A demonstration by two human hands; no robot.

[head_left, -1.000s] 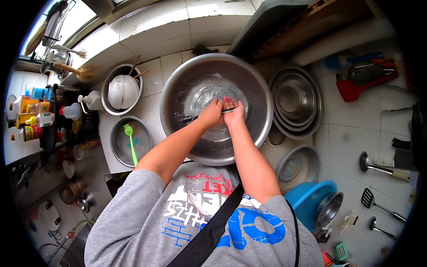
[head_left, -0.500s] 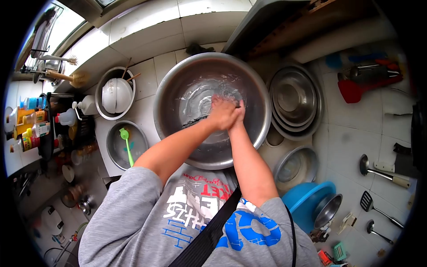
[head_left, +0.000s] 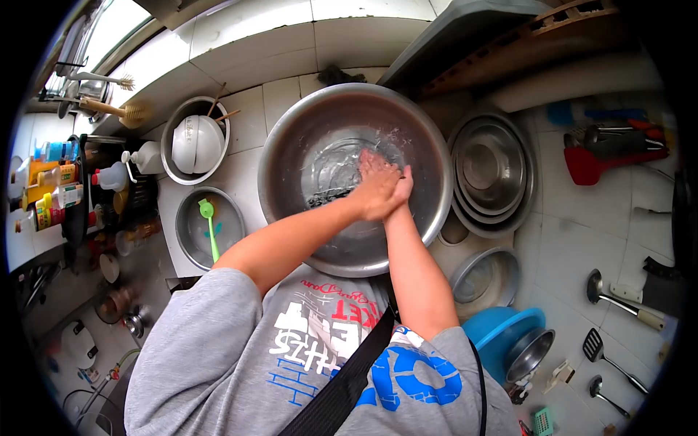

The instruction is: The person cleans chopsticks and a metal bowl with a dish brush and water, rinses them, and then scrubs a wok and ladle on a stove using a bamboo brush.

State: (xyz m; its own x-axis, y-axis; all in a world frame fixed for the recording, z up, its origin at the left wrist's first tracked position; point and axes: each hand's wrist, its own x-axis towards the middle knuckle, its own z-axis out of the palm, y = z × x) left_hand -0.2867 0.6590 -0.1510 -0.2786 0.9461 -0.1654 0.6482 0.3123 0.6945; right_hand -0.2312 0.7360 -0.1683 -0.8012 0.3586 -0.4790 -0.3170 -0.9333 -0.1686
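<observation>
Both hands (head_left: 379,190) touching over basin (head_left: 291,131), nested bowls (head_left: 481,166) beside.

Pale tiled wall (head_left: 574,240) beneath a bright window (head_left: 120,25).

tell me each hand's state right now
Left hand: laid over the other, nothing visible held; open or closed unclear.
Right hand: partly covered, so its grip cannot be told.
</observation>
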